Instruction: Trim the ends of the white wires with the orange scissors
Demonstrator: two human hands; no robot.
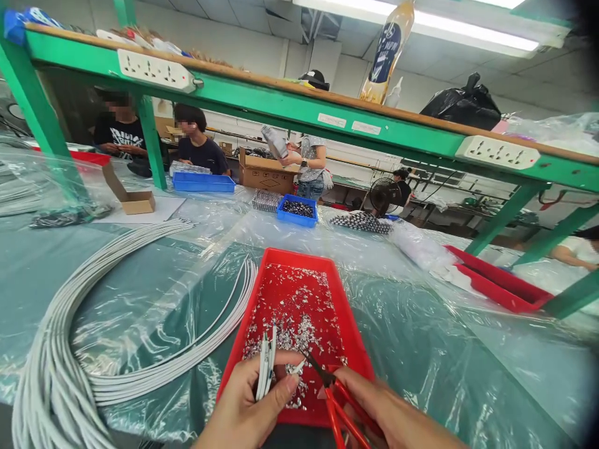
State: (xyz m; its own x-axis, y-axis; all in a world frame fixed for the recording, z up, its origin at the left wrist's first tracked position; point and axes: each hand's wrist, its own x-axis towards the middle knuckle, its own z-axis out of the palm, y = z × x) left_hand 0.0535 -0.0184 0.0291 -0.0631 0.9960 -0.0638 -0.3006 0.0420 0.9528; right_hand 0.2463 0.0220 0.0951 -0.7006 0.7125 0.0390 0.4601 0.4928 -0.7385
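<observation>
My left hand (250, 402) is closed around several white cables (264, 368), their ends sticking up between the fingers. Between its thumb and forefinger it pinches one cable end, right at the tips of a pair of red-handled wire cutters (334, 408). My right hand (374, 396) grips the cutters by their handles. I cannot tell whether the blades touch the cable. Both hands are over the near part of a red tray (358, 346), strewn with small silvery scraps (299, 330). To the left, a thick bundle of white cables (49, 349) curves across the table.
Plastic sheeting covers the green table (421, 349). A small open cardboard box (138, 202), blue bins (298, 219) and another red tray (496, 284) stand farther off. Overhead runs a green shelf beam (281, 103) with power sockets. Several people are beyond the table.
</observation>
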